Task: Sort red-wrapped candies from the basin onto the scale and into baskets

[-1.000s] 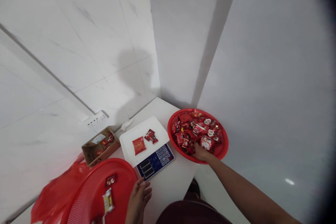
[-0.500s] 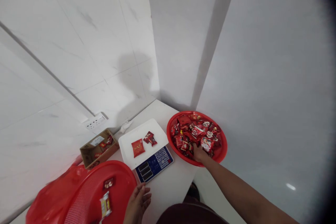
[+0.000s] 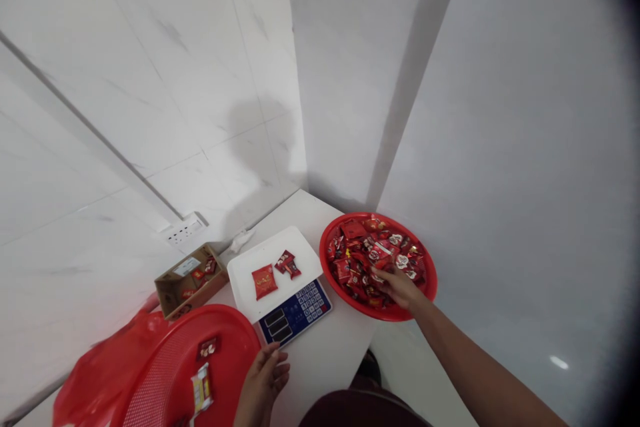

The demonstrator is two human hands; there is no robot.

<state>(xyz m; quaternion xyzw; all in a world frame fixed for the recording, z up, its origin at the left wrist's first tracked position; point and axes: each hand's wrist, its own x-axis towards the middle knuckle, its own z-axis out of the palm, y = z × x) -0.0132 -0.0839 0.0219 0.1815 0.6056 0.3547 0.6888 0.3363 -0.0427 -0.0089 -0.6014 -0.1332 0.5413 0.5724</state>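
My right hand [image 3: 400, 285] reaches into a round red tray [image 3: 429, 290] heaped with several red-wrapped sweets [image 3: 370, 253]; its fingers lie among the packets and I cannot make out whether they grip one. My left hand [image 3: 264, 377] rests with fingers loosely spread on the white tabletop [image 3: 320, 360], just in front of a weighing scale [image 3: 280, 283] and beside a red basket [image 3: 170, 373]. The scale's white platter bears three red packets [image 3: 264, 280].
An open cardboard box [image 3: 187, 277] with a few red packets stands by the wall, below a white socket [image 3: 183, 230]. The red basket holds two packets [image 3: 203, 383]. Red plastic [image 3: 95, 373] lies at the left. The table ends close to my knees.
My right hand has slid rightward and further into the red tray, from its near rim to among the sweets. The left hand has stayed put.
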